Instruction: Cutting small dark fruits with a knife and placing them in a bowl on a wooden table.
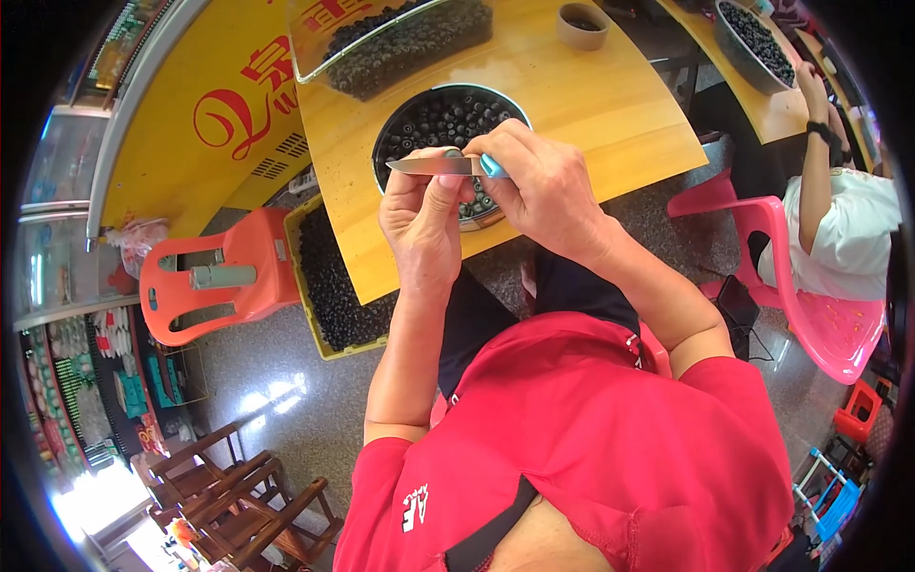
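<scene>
My right hand (553, 186) is closed around the light blue handle of a small knife (429, 166), whose blade points left. Opposite it, my left hand (419, 229) pinches a small dark round piece (452, 153) at the blade, mostly hidden by the knife and fingers. Both hands are over the near part of a round bowl (377, 143). Many dark round pieces (448, 116) lie in this bowl, some with pale rings; their exact kind cannot be made out. The bowl stands by the near edge of a wooden table (591, 114).
Behind the bowl are a clear box (357, 43) of dark pieces and a small cup (582, 38). A yellow crate (301, 276) of dark pieces is on the floor, beside an orange chair (205, 303). At right, another person (843, 229) sits on a pink chair (777, 257).
</scene>
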`<state>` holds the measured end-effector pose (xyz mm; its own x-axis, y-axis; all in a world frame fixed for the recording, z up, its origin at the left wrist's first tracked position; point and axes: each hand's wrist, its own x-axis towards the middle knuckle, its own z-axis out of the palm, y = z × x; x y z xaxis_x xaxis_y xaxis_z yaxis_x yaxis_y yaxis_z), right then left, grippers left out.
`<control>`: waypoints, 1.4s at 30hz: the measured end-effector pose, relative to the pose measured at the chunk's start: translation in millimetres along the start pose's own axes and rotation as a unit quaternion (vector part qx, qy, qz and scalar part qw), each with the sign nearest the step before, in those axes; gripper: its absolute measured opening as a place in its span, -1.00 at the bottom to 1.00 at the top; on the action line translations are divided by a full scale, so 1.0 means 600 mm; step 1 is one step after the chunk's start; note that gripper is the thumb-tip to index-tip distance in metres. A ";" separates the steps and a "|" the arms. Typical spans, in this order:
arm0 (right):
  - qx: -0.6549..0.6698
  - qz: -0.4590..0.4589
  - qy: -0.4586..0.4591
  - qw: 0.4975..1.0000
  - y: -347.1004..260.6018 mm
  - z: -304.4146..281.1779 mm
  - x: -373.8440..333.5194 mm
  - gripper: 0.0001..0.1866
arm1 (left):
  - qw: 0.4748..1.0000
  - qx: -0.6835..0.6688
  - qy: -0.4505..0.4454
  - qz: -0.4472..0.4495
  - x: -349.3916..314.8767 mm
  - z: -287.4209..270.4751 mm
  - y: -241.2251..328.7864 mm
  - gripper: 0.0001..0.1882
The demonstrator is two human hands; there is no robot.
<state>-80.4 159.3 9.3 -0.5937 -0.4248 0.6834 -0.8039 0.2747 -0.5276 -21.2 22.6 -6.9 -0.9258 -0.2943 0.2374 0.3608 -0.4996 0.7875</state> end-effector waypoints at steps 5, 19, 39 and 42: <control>-0.006 -0.002 -0.006 1.000 0.002 0.002 -0.002 -0.76 | 1.000 0.008 -0.004 0.000 0.001 -0.006 -0.001 -0.78; -0.002 0.058 0.023 0.998 0.029 0.010 -0.015 -0.89 | 0.999 -0.015 -0.046 0.023 -0.002 -0.004 0.001 -0.85; 0.401 0.316 -0.084 0.856 -0.022 -0.023 0.013 -0.82 | 0.967 0.227 -0.036 0.110 -0.002 -0.004 -0.004 -0.80; 0.429 0.297 -0.055 0.851 -0.011 -0.009 0.005 -0.80 | 0.970 0.219 -0.038 0.101 -0.002 -0.008 -0.006 -0.81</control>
<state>-77.0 160.9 17.8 -0.8417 -0.5214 0.1404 -0.0124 -0.2413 -0.9704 -20.5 20.9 -12.6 -0.8526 -0.2803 0.4410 0.4690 -0.0381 0.8824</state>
